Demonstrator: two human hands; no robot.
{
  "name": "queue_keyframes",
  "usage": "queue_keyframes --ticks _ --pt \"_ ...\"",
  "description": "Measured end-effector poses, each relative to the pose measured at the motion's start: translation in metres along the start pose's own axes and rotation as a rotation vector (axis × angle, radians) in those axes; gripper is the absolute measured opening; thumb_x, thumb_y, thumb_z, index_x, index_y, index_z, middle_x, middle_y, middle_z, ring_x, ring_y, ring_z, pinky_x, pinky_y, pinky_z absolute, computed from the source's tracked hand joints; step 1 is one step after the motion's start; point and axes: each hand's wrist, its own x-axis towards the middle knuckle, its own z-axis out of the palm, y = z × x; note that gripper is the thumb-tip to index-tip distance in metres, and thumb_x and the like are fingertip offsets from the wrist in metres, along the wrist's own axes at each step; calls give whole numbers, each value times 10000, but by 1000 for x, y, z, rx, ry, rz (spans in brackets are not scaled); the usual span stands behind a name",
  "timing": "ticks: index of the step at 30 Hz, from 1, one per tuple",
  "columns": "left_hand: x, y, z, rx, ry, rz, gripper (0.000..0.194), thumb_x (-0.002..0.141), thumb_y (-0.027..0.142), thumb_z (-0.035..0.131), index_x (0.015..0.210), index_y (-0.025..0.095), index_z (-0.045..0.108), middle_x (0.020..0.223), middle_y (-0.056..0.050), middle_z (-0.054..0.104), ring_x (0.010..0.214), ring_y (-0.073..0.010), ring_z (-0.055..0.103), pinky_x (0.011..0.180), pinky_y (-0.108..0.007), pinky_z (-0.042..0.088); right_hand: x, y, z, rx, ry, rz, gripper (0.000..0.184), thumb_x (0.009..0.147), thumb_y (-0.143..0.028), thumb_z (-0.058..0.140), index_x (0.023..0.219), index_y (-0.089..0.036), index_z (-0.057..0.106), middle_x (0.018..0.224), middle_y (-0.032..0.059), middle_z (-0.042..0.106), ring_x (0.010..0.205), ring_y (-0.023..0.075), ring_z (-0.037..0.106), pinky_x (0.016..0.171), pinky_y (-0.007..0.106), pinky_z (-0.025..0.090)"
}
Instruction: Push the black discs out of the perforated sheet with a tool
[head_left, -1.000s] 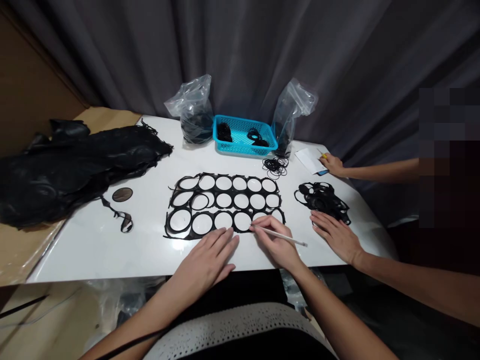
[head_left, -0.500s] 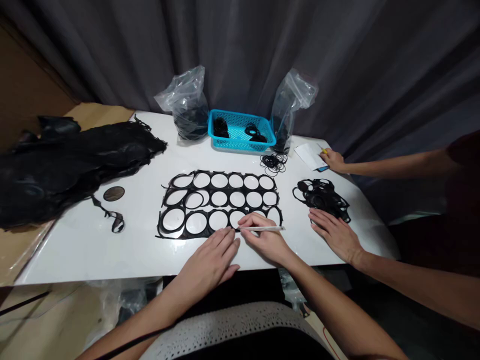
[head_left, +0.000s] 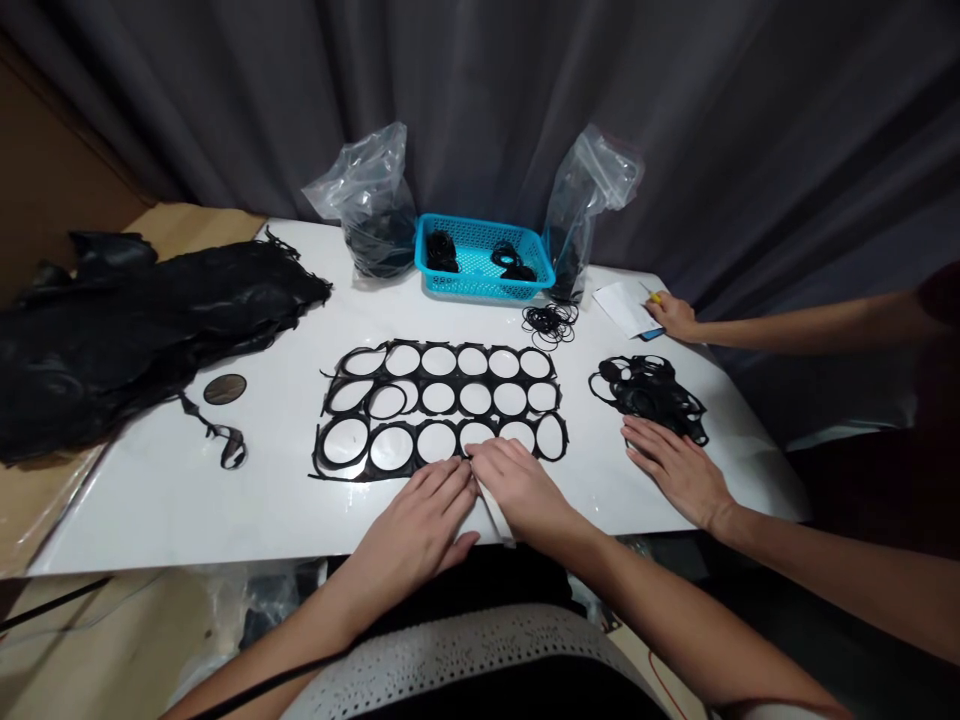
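Note:
A thin black rubber-like sheet with rows of round holes (head_left: 412, 466) lies flat on the white table in front of me. Fingertips of my left hand (head_left: 424, 510) rest on its lower edge, the fingers laid out flat. Close beside them, my right hand (head_left: 529, 495) is closed on a slim white stick-like tool (head_left: 496, 515), which slants down toward the near table edge. Its working tip is hidden under my fingers at the sheet's lower edge. One loose black ring (head_left: 369, 402) overlaps the left part of the middle row.
A co-worker's hand (head_left: 679, 475) touches a black scrap pile (head_left: 646, 392); their other hand (head_left: 675, 317) holds something yellow by white paper (head_left: 621, 305). Behind are a blue basket (head_left: 484, 288), two plastic bags and loose rings (head_left: 550, 324). Black sheets (head_left: 150, 330) lie left, near a dark disc (head_left: 225, 389).
My right hand has turned over, palm down, so the white tool swung from pointing right to pointing toward me. My left hand stays in place.

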Motion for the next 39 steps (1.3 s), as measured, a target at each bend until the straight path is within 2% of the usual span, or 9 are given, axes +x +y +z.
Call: queue_keyframes --ticks 5,11,17,22,26,28,32,35,39 --pt "3 0 -5 -36 -24 -10 429 982 342 560 1335 100 530 1351 -174 589 1291 -340 515 1067 -489 452 22 46 -36 -63 244 203 224 899 -208 536 1062 -298 660 1080 135 697 1066 359 608 910 536 458" --pt "0 -5 -4 -55 -9 -10 442 980 334 579 1361 120 517 1374 -171 574 1305 -335 506 1069 -491 457 27 93 -82 81 528 553 54 865 -308 580 860 -275 623 985 158 711 1001 346 626 833 477 484" --pt "9 -2 -14 -136 27 36 319 999 238 532 1306 159 569 1253 -132 637 1213 -286 573 1031 -469 497 11 68 -74 737 529 731 267 776 -386 746 721 -270 513 885 63 738 948 248 682 693 333 541" --pt "5 7 -24 -194 45 140 337 1009 191 519 1342 173 560 1311 -101 633 1269 -246 549 1096 -422 467 20 37 -54 981 428 757 377 694 -466 830 753 -234 539 949 76 747 933 250 720 607 294 545" --pt "-10 3 -20 -41 135 -72 319 1012 187 510 1324 155 571 1282 -131 639 1221 -272 585 1053 -458 497 -26 40 -70 976 490 743 336 753 -520 784 915 -286 607 1045 53 755 982 234 713 668 335 578" --pt "-18 0 -16 23 151 -145 301 1014 202 511 1301 141 579 1264 -143 648 1200 -282 602 1033 -464 513 -68 60 -91 964 538 754 281 860 -565 659 1020 -334 644 1198 33 726 1082 197 690 762 329 593" --pt "-29 0 -9 71 98 -147 310 1019 213 495 1309 132 570 1303 -146 646 1267 -295 578 1064 -480 504 -127 113 -119 1049 415 838 380 932 -630 501 1159 -381 677 1332 -11 672 1207 202 644 887 371 598" --pt "-34 2 -8 75 76 -134 337 1016 211 497 1336 122 553 1343 -151 630 1315 -301 551 1103 -486 481 -138 135 -119 1112 411 890 374 933 -611 511 1194 -397 673 1321 -20 678 1242 226 622 928 422 582" --pt "-37 2 -5 81 90 -132 342 1013 205 499 1335 104 553 1342 -161 629 1319 -308 553 1108 -489 481 -137 132 -123 1093 407 885 367 933 -603 504 1179 -397 683 1287 -8 694 1232 230 622 930 427 571"
